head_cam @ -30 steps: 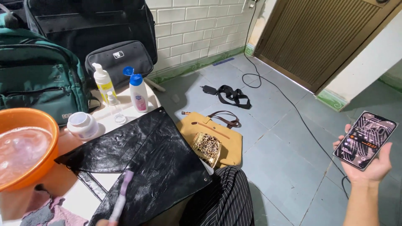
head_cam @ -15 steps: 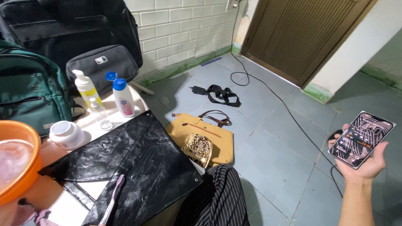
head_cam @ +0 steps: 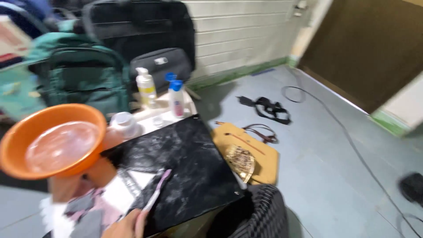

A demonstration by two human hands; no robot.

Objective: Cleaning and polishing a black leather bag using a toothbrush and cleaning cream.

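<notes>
My left hand [head_cam: 127, 226] shows at the bottom edge, closed around the handle of a pink and white brush [head_cam: 155, 194]. The brush lies against a black leather-like bag [head_cam: 189, 163] smeared with white foam, which rests flat on a low white table [head_cam: 152, 115]. An orange basin [head_cam: 17, 145] holding cloudy water stands to the left of the black bag. My right hand is out of the picture. My leg in striped dark trousers [head_cam: 260, 216] is below the bag.
Two bottles, one yellowish with a pump [head_cam: 146, 87] and one with a blue cap [head_cam: 177, 98], and a white jar [head_cam: 124, 124] stand on the table. Behind are a green backpack [head_cam: 81, 79] and black bags [head_cam: 145, 26]. On the floor lie a tan bag [head_cam: 260, 150], black straps [head_cam: 269, 108] and a cable [head_cam: 352, 141].
The view has swung left and down. My right hand with the phone has left the picture. The basin and my left hand with the brush have come into view.
</notes>
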